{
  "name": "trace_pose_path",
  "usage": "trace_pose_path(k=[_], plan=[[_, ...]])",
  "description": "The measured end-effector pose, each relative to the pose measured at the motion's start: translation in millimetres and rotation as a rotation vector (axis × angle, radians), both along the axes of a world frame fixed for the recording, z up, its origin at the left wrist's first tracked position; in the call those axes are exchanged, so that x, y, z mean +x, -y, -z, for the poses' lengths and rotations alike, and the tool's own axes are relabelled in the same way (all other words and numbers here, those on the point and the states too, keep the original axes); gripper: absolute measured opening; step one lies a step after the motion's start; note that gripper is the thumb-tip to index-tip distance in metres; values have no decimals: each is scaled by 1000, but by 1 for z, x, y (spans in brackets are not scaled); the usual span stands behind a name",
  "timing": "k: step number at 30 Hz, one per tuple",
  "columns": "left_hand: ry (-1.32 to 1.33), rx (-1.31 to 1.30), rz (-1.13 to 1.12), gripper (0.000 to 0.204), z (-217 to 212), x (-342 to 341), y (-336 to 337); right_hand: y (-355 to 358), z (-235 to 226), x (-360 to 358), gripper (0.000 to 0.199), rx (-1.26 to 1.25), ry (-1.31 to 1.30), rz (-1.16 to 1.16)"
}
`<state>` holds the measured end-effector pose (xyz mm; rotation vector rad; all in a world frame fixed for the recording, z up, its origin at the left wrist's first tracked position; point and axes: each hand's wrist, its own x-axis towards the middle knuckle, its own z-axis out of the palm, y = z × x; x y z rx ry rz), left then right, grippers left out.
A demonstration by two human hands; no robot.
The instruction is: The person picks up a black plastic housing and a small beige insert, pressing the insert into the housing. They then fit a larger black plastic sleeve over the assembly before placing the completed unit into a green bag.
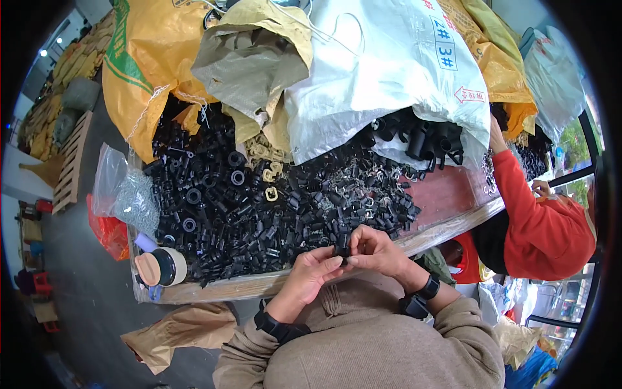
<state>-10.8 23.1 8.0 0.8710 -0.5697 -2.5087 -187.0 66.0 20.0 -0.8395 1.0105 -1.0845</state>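
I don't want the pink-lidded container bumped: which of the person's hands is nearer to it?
Left. The left hand is well to the right of the container; the right hand is farther right, just beyond the left hand.

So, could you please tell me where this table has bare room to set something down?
The bare reddish tabletop right of the black plastic parts, between the white woven sack and the wrapped front edge, looks free. The left and middle are crowded with parts.
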Motion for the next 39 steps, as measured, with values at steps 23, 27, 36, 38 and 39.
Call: trace_pose_path(k=[23, 27, 36, 38, 39], plan=[[-11, -227, -401, 28, -4, 57, 24, 134, -2, 51, 11, -854, -1244, -48], [-45, -283, -478, 27, -7, 44, 24, 85, -15, 49, 11, -752, -1163, -46], [-36, -398, -259, 30, -9, -11, 0, 19, -9, -5, 14, -269, -373, 72], [-68, -484, -135, 34, -6, -24, -7, 6, 5, -23, 17, -7, -72, -41], [-77, -526, -80, 36, -7, -32, -7, 2, 8, -31, 19, 122, 84, -108]])
